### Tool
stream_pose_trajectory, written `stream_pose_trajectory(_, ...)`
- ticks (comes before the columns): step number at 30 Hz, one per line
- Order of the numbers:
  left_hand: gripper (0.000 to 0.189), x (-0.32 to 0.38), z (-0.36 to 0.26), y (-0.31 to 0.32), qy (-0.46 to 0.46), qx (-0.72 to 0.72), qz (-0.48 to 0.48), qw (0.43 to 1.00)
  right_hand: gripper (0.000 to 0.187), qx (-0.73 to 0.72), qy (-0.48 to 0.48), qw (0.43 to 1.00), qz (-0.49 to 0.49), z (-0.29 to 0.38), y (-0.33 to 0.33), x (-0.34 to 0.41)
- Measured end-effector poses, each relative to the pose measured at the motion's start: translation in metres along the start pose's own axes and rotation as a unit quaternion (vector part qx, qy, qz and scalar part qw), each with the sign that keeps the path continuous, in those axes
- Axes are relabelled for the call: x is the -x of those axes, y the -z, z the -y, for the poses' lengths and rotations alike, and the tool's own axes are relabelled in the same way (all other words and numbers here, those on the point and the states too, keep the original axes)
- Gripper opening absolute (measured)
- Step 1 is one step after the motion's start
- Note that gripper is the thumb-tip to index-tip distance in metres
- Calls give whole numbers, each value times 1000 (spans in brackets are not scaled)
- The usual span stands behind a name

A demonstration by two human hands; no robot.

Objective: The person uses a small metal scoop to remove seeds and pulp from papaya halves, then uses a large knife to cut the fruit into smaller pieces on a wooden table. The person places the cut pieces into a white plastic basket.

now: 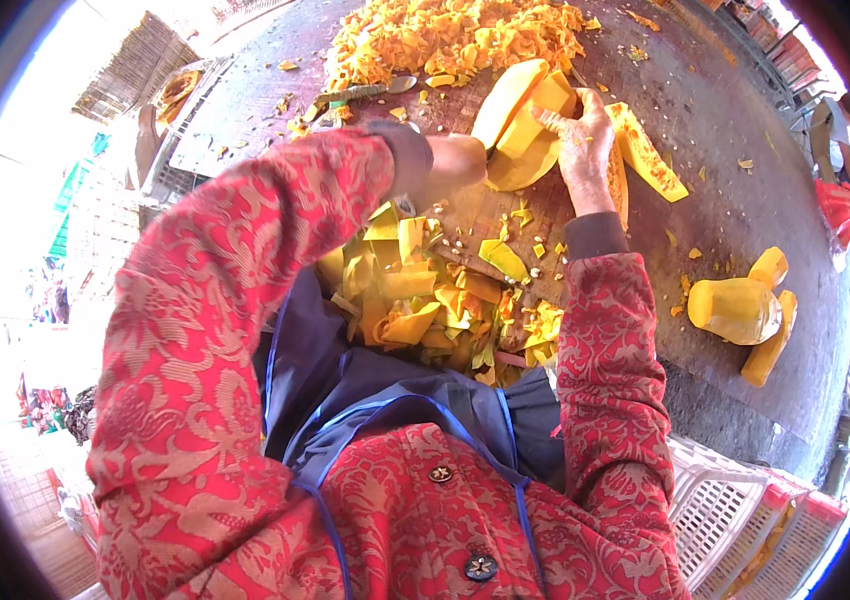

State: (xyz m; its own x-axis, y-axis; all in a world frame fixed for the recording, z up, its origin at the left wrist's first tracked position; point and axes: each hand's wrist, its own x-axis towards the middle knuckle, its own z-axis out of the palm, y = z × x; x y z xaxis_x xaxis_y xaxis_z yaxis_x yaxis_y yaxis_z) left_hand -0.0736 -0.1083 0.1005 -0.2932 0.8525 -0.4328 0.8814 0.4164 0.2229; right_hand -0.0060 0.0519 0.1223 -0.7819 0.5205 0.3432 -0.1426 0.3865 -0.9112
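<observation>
Peeled yellow-orange pumpkin pieces (522, 142) lie together on the metal tabletop in front of me. My right hand (586, 135) rests against their right side with thumb and fingers spread; whether it grips one is unclear. At their left edge is my left hand (459, 161), blurred and partly behind its cuff, so its fingers and anything in them are hidden. Just right of my right hand lies a pumpkin wedge (646, 154) with its stringy inside showing. Below my hands, peel and offcuts (410, 300) are heaped against the apron, with seeds scattered near them.
A mound of orange pumpkin pulp (455, 37) covers the far part of the table. A spoon (369, 91) lies before it. More peeled pumpkin pieces (736, 311) sit at the right. Plastic crates (717, 510) stand at lower right; a person (837, 142) is at the far right.
</observation>
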Motion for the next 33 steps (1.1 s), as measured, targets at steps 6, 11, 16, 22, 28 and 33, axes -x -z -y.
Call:
stream_pose_trajectory(6,24,4,0,-63,123,240,-147,952,37,-76,-39,996,-7,-29,6,-20)
stream_pose_trajectory(11,18,18,-2,-62,119,268,-148,945,43,-180,-105,975,-73,-72,14,-18)
stream_pose_trajectory(16,17,24,-3,-67,104,231,-203,946,115,-10,-188,974,-127,-96,-22,6)
stream_pose_trajectory(22,23,35,-5,-71,100,404,-221,882,119,118,-305,938,-115,-83,-48,0)
stream_pose_trajectory(28,19,65,-9,-72,153,539,-313,767,104,332,-152,930,-39,-84,-51,-16)
stream_pose_trajectory(33,13,99,6,-69,154,640,-396,640,64,534,36,845,-21,-87,-45,-45)
